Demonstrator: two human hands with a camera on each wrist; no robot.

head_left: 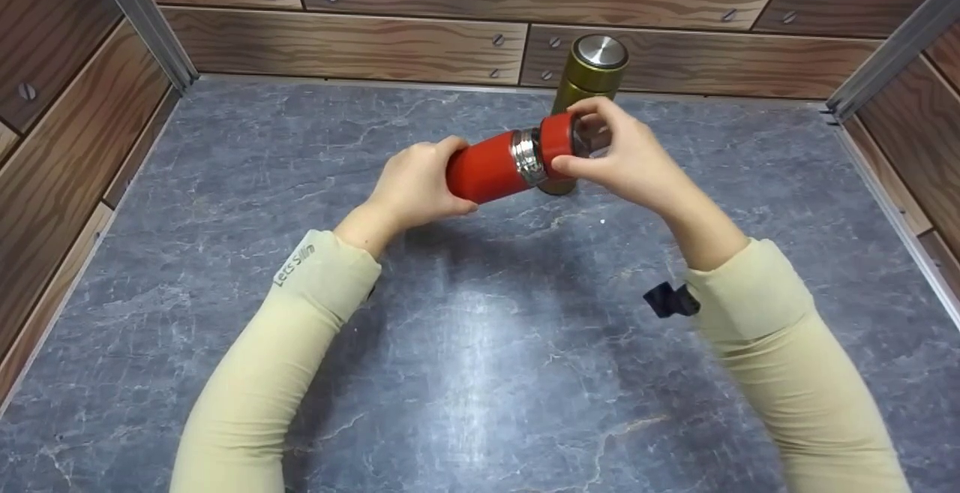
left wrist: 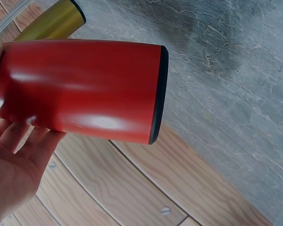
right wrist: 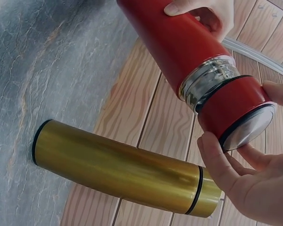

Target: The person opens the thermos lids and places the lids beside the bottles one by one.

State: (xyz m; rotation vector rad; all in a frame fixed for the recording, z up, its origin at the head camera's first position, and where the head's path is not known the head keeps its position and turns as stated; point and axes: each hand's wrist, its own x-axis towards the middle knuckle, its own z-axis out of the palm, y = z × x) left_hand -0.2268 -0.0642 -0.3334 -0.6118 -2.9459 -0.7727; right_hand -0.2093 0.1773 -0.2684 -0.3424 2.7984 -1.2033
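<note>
A red thermos flask (head_left: 487, 166) is held tilted above the table, its silver threaded neck (right wrist: 210, 80) showing between body and cap. My left hand (head_left: 416, 184) grips the body, with the black-rimmed base (left wrist: 159, 94) pointing away in the left wrist view. Fingers and thumb of my right hand (head_left: 630, 151) pinch the red cap (head_left: 557, 144), which has a shiny metal top (right wrist: 250, 127). The cap sits at the end of the neck; whether it still touches the threads I cannot tell. Just behind stands a gold-green thermos flask (head_left: 589, 76), upright with its lid on.
A grey marbled table (head_left: 450, 373) spreads under both arms. Wood-patterned panels (head_left: 360, 46) wall the back and both sides, with metal strips at the corners. A small black piece (head_left: 670, 300) sticks out from the right sleeve cuff.
</note>
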